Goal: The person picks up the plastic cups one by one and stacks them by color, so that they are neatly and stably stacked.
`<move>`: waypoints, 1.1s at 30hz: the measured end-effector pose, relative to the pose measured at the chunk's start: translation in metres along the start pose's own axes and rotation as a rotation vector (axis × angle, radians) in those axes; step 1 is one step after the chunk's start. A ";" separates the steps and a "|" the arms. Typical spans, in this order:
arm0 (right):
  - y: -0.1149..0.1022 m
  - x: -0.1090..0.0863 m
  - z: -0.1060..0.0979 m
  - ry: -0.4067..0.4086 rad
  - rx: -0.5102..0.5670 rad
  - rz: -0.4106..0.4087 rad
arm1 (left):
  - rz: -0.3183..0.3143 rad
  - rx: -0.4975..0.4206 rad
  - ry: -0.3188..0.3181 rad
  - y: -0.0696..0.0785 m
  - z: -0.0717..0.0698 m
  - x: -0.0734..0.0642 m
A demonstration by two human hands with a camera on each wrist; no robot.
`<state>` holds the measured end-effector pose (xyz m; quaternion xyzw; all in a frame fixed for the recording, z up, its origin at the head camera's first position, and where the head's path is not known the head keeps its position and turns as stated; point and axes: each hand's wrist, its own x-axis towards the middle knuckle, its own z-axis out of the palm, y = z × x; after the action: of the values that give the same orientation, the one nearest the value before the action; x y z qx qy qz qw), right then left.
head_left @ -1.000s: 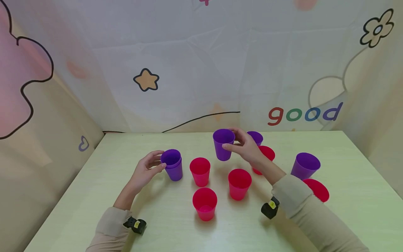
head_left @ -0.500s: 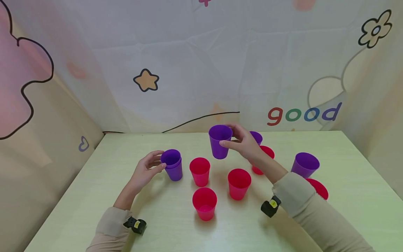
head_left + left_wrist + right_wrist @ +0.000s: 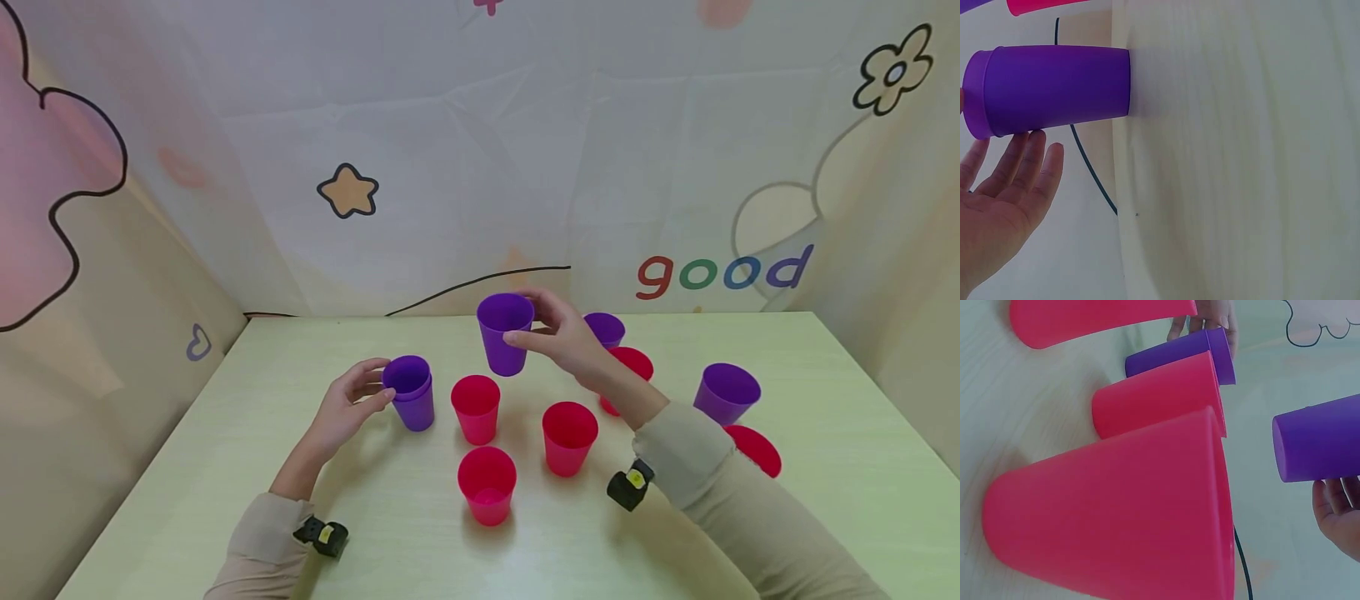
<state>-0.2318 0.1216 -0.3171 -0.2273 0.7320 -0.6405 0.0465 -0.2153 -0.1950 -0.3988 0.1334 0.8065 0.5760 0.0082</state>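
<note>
My left hand [image 3: 347,410] steadies a stack of two nested purple cups [image 3: 414,408] standing on the table, thumb near the rim and fingers along the far side. In the left wrist view the stack [image 3: 1060,87] shows a second rim just above the first. Higher up, to the right of the stack, my right hand [image 3: 566,335] grips a single purple cup [image 3: 502,343] by its side, upright and off the table. The right wrist view shows this cup [image 3: 1319,440] apart from the others, its bottom exposed and its rim cut off by the frame.
Three red cups stand mid-table: one beside the stack [image 3: 476,417], one to the right [image 3: 570,446], one nearest [image 3: 487,493]. Behind the right arm are a purple cup [image 3: 604,327] and a partly covered red cup [image 3: 633,363]. Further right stand another purple cup [image 3: 724,396] and red cup [image 3: 759,450].
My right hand has carried its purple cup left and slightly upward, toward the stack. The left hand and the stack have stayed in place.
</note>
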 end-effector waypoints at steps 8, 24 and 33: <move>-0.001 0.008 0.011 -0.003 0.011 -0.009 | 0.003 -0.019 -0.001 0.001 0.001 0.000; 0.000 0.023 0.030 -0.060 -0.040 -0.019 | -0.019 -0.028 -0.007 0.000 0.001 0.001; -0.003 0.032 0.038 -0.104 -0.019 -0.045 | -0.019 -0.017 -0.011 -0.002 -0.001 0.001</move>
<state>-0.2457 0.0742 -0.3139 -0.2770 0.7296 -0.6216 0.0679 -0.2170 -0.1964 -0.4001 0.1287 0.8029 0.5818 0.0192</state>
